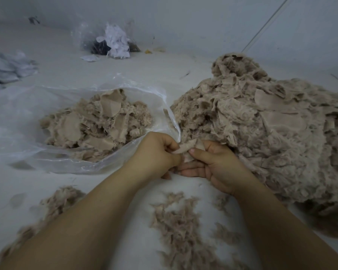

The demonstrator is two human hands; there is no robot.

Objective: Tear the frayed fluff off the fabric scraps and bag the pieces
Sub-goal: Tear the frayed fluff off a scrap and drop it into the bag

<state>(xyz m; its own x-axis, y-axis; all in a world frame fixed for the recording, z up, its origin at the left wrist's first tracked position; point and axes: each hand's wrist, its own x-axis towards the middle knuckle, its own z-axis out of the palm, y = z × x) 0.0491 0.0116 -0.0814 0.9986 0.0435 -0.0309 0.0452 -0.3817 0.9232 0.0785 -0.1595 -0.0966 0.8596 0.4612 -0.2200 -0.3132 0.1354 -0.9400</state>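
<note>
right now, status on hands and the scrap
Left hand and right hand both pinch one beige fabric scrap. Clear plastic bag lies open to the left, part filled. Nothing in the way.

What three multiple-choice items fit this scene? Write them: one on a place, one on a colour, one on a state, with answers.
1. Where is the big pile?
A. Right of the bag
B. Inside the bag
C. Left of the bag

2. What colour are the scraps in the bag?
A. Green
B. Beige
C. Red

3. What are the hands doing?
A. Resting flat
B. Both pinching one scrap
C. Tying the bag

Answers: 1 A, the pile lies right of the bag. 2 B, they look beige. 3 B, the left hand and right hand grip the scrap between them.
</note>
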